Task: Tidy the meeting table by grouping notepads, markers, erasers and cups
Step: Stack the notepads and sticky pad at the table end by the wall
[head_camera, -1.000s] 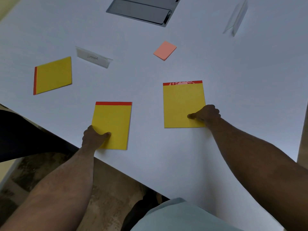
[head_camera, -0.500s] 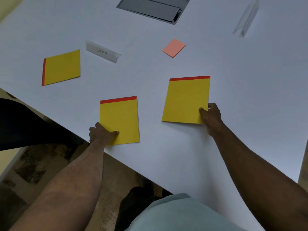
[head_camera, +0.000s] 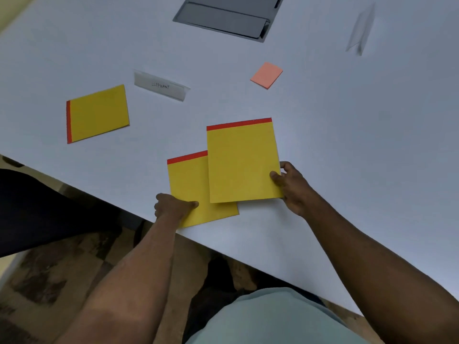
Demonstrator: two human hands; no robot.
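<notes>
On the white table (head_camera: 347,145), two yellow notepads with red top bindings lie at the near edge. The right notepad (head_camera: 243,162) overlaps the right side of the left notepad (head_camera: 188,187). The right hand (head_camera: 290,187) pinches the right notepad's lower right edge, thumb on top; the left hand (head_camera: 171,207) grips the left notepad's lower left corner. A third notepad (head_camera: 98,114) lies well left of the pair — untouched. Beyond the pair: a name card (head_camera: 161,86) marked "ELEPHANT", a pink sticky pad (head_camera: 267,75), and a grey recessed panel (head_camera: 228,17) — shut, contents hidden.
</notes>
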